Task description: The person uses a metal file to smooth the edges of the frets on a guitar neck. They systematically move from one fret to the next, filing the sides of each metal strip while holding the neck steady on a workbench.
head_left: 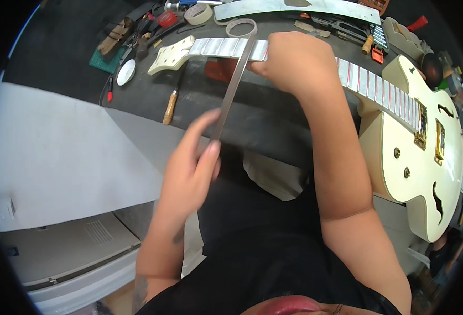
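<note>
A cream hollow-body electric guitar lies with its neck running left across the bench; silvery tape covers the fingerboard between the frets. My left hand is closed, thumb and fingers pinching the lower end of a long, narrow grey metal bar, file-like in shape. That bar slants up and crosses over the neck; whether it touches the frets I cannot tell. Just right of it, my right hand wraps over the neck from above, thumb on the near side. Its other fingers are hidden behind the hand.
A wooden-handled tool and a white dish lie on the dark bench. Behind the neck are tape rolls, a long metal strip and a saw-like tool. A white panel stands at left.
</note>
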Demonstrator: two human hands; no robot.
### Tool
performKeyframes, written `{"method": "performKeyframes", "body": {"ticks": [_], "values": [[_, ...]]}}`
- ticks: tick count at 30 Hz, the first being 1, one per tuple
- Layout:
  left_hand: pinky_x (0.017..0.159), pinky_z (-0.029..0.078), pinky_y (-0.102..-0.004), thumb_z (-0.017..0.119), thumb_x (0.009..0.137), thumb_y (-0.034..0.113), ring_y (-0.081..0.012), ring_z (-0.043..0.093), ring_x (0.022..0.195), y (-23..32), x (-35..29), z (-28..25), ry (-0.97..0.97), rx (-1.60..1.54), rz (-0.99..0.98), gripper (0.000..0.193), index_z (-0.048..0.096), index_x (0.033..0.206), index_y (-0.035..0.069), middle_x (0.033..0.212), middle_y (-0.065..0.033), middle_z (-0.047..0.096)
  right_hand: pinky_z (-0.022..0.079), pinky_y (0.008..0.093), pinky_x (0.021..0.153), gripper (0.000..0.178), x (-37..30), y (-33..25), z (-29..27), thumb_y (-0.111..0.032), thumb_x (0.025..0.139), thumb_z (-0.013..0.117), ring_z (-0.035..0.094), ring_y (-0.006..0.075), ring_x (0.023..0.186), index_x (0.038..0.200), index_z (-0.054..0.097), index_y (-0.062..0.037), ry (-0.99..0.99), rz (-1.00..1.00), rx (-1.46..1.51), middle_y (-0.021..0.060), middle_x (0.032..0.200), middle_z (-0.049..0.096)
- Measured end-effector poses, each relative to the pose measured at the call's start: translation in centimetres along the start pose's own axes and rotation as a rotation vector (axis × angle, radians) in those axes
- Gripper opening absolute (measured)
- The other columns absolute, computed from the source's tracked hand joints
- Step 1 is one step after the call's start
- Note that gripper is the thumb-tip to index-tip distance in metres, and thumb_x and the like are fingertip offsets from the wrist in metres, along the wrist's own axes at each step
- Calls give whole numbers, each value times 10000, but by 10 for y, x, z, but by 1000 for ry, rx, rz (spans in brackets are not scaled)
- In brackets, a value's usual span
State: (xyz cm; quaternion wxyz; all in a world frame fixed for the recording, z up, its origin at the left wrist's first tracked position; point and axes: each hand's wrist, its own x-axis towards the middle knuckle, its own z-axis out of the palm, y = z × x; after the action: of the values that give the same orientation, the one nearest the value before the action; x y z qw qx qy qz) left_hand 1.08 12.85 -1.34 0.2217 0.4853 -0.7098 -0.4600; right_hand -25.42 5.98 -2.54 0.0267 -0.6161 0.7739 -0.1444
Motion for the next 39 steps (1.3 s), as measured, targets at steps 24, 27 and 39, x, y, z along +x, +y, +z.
{"method": "performKeyframes", "body": {"ticks": [24,27,39], "values": [[879,599,-488,645,1082,109,-471,771,933,19,91,0,127,368,312,429,675,1508,61,1070,-272,796,650,460,800,452,0,-15,-8,-522,907,858,826,324,893,983,874,-77,-13,-13,-30,145,963,844],[919,589,-527,633,1093,145,-473,778,1003,28,127,14,104,287,185,392,694,1468,49,1086,-262,802,654,461,807,456,-1,-16,-9,-521,901,859,828,332,901,989,874,-74,-32,-8,-39,149,974,846],[787,551,-368,655,1076,104,-213,678,797,21,67,0,147,425,303,462,684,1537,89,944,-146,749,647,510,870,541,3,-11,-7,-572,908,841,816,395,982,1011,845,-40,-18,14,-15,206,992,836]]}}
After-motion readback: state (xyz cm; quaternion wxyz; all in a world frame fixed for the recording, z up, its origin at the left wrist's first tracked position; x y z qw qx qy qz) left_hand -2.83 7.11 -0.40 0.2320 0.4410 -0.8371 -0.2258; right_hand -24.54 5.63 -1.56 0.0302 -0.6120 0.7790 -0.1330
